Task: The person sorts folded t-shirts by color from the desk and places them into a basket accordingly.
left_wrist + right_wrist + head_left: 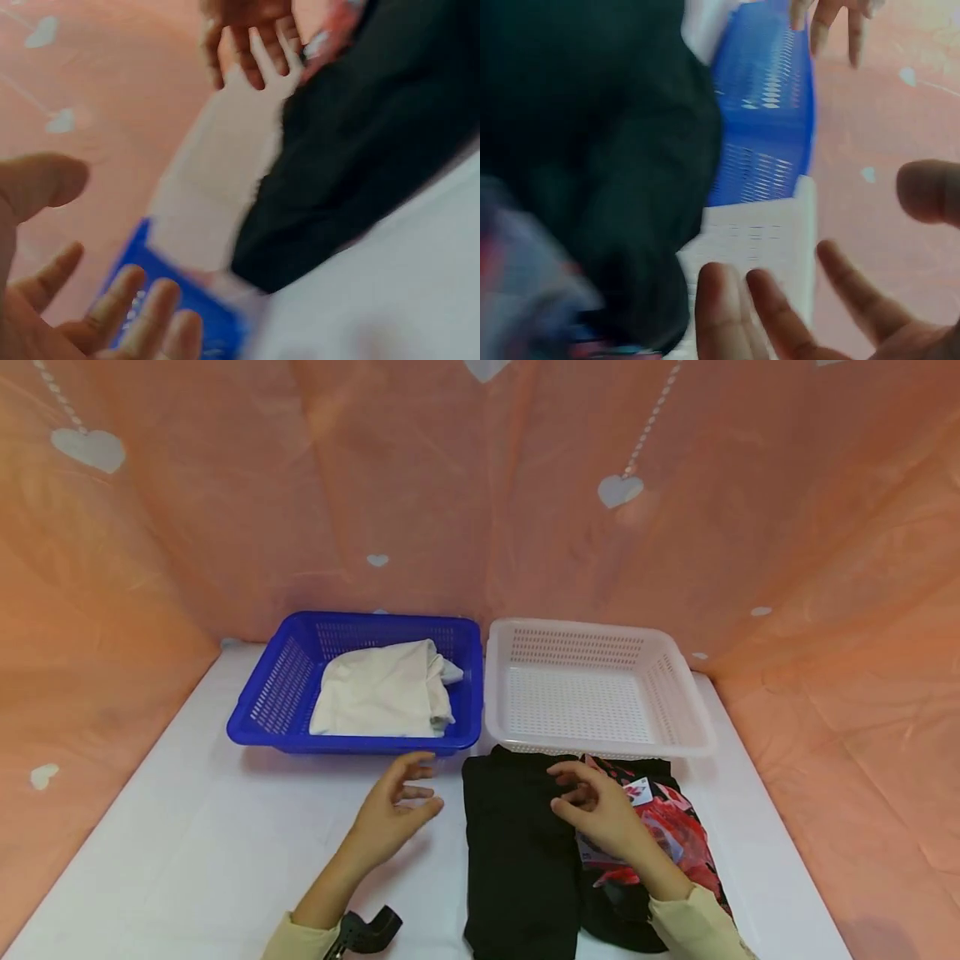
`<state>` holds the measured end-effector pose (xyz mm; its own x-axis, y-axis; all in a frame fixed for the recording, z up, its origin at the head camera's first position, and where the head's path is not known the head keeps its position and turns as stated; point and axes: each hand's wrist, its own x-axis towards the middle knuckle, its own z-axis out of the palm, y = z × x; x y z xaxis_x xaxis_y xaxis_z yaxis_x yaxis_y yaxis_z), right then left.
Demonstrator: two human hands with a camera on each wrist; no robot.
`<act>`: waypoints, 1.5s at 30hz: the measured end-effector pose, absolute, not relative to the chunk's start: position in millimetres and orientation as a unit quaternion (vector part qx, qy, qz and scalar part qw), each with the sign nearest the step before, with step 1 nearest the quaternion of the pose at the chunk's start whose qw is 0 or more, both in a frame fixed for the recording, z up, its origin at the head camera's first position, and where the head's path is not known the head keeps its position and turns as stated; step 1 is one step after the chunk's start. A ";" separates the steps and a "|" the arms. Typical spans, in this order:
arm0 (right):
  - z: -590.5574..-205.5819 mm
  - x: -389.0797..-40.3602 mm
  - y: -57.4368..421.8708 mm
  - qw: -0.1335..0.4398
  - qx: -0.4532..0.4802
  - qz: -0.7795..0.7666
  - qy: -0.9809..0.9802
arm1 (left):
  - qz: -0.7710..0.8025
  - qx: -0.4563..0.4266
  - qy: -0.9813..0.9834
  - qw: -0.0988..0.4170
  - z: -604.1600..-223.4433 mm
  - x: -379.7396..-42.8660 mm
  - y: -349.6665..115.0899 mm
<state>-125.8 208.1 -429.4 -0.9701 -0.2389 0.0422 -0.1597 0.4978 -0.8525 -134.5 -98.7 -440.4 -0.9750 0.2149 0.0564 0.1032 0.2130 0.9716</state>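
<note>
- While the left hand (393, 817) and the right hand (600, 812) stand apart, their loosely bent fingers hold nothing.
- The black garment (519, 860) lies folded on the white table (187, 827), just in front of the white basket (577, 702); the floral garment (681, 831) lies beside it, touching or overlapping.
- A grip taken at the shared edge could catch both garments.
- Lifting by one side only could let the folds open.
- A low lift could drag cloth against the basket's rim.

Head cam: high, facing forward-down over table (180, 843). Wrist cams: close in, tilted, each looking past its own fingers (721, 319); both share blue basket (360, 744) and black cloth (517, 852) with head view.
</note>
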 end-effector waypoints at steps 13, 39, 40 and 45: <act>-455.7 -106.2 216.9 0.101 -0.065 -0.416 0.902 | 0.589 0.125 0.774 0.197 -481.8 -109.0 -60.8; -473.7 -116.5 200.1 0.144 -0.152 -0.464 0.860 | 0.532 0.111 0.817 0.190 -480.9 -106.5 -33.8; -474.1 -117.0 200.4 0.152 -0.157 -0.476 0.852 | 0.530 0.114 0.819 0.189 -480.9 -106.3 -33.7; -475.2 -119.2 200.7 0.200 -0.185 -0.518 0.811 | 0.560 0.124 0.792 0.211 -480.5 -106.0 -33.5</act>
